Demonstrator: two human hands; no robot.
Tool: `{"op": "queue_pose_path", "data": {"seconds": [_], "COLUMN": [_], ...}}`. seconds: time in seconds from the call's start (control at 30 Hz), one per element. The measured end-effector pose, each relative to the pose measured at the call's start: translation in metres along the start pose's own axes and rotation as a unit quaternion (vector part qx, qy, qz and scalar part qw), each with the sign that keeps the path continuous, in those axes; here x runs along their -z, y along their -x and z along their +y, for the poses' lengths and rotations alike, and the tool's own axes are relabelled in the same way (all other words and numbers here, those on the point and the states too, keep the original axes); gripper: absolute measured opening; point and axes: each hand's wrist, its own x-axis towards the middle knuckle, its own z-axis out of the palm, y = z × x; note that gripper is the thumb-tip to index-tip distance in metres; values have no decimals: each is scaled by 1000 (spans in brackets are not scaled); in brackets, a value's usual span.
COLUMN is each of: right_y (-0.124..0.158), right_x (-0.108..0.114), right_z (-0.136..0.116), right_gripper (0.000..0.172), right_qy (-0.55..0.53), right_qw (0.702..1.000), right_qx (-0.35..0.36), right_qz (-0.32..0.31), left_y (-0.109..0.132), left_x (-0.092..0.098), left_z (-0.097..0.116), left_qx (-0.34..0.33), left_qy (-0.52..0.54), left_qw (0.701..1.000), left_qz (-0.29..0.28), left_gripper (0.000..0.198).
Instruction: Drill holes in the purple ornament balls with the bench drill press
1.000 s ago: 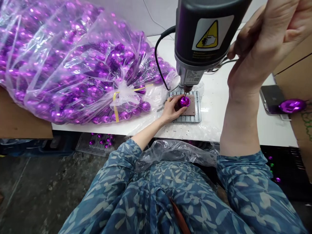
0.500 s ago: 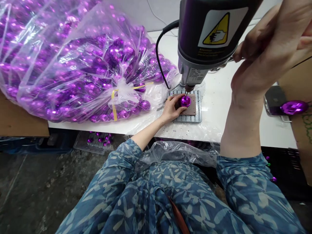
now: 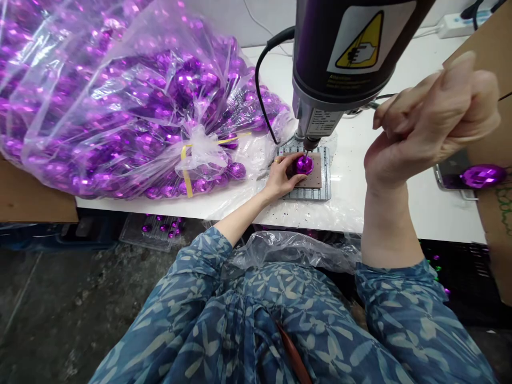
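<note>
My left hand [image 3: 281,176] pinches a shiny purple faceted ball [image 3: 304,165] between thumb and fingers. The ball rests on a small brown board [image 3: 314,180] laid over the slotted metal base [image 3: 326,186] of a drill press [image 3: 320,98]. From the chuck [image 3: 311,143], a thin bit points down at the ball's top and seems to meet it. My right hand [image 3: 432,117] is closed round the press's feed lever at the machine's right side; most of the lever is hidden by the fingers.
A big clear bag [image 3: 132,106] of purple balls, tied with yellow ribbon, covers the table's left. To the right lie a phone [image 3: 452,170], another purple ball [image 3: 483,176] and cardboard [image 3: 492,224]. A power cable [image 3: 262,80] loops beside the press. Clear plastic [image 3: 296,248] hangs at the front edge.
My right hand has come down and toward me with the lever. My left hand and the ball have stayed in place under the bit.
</note>
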Motion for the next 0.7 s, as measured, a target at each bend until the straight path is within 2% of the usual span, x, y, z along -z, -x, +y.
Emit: {"op": "queue_pose_path", "data": {"seconds": [0.27,0.57,0.7], "right_y": [14,27,31], "right_x": [9,21,25], "right_z": [16,33,39], "right_gripper": [70,82,78], "right_qy": [-5,-19,-28], "right_qw": [998,992,989], "right_qx": [64,118,144], "right_qz": [14,28,15], "left_y": [1,2,2], "left_x": [1,0,1], "left_z": [0,0,1], "left_qx": [3,4,-1], "left_qy": [-1,5,3], "left_qw": [1000,1000,1000], "left_qz": [-3,-2,-3], "left_gripper": [65,65,64]}}
